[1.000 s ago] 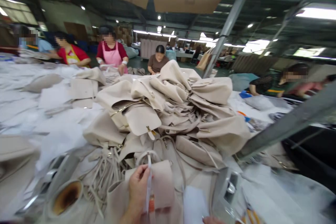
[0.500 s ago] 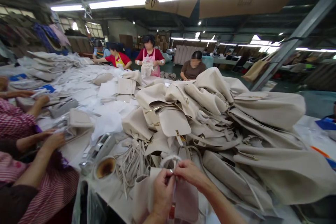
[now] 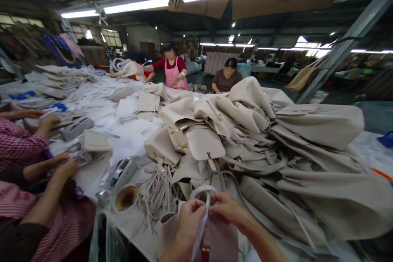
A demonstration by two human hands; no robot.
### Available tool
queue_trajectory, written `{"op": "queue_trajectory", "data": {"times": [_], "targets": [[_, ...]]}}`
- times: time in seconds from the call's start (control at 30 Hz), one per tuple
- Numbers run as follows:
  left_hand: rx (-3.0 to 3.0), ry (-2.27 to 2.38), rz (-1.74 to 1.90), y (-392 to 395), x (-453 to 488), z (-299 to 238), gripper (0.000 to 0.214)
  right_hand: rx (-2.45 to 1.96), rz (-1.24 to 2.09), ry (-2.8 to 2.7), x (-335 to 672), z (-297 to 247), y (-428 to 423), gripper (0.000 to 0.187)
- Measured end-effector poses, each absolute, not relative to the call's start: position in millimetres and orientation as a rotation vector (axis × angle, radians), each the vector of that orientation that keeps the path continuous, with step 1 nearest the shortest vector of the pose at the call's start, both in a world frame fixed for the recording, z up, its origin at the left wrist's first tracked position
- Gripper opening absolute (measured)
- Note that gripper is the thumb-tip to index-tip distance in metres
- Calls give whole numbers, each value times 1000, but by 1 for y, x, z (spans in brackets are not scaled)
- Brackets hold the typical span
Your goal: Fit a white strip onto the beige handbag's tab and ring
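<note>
The strip point(image 3: 201, 225) pinched in the fingers point(image 3: 190, 214) is white. The bag point(image 3: 222, 239) just under them is pinkish beige with a red-orange tag point(image 3: 205, 249). Beyond the fingertips, the heap of bags point(image 3: 260, 131) is one plain cream-beige, with gold clasps. Left of the fingers the loose straps point(image 3: 156, 196) match it, and the cup point(image 3: 125, 197) is white, stained brown inside. Further left, one sleeve point(image 3: 15, 147) is red-and-white check. Far beyond, an apron point(image 3: 175, 75) is pink.

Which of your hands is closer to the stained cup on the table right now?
Left. The left hand is to the right of the stained cup, gripping the white strip; the right hand pinches the same strip farther right.
</note>
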State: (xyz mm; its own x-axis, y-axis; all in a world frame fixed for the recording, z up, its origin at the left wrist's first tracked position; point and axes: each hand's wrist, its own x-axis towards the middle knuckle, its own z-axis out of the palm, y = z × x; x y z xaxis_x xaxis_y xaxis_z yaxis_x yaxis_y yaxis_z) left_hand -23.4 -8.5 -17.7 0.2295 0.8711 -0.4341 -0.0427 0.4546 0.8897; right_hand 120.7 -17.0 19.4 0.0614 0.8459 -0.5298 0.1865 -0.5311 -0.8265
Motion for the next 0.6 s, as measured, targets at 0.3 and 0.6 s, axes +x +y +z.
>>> {"op": "queue_trajectory", "data": {"times": [0.3,0.6], "targets": [[852,1091,876,-6,-27,-23,19,-1598,1255,-809,98,-4,-21,24],[857,1050,1035,-11,-24,-37,36,-1329,1574,-547,96,-2,-25,34]]}}
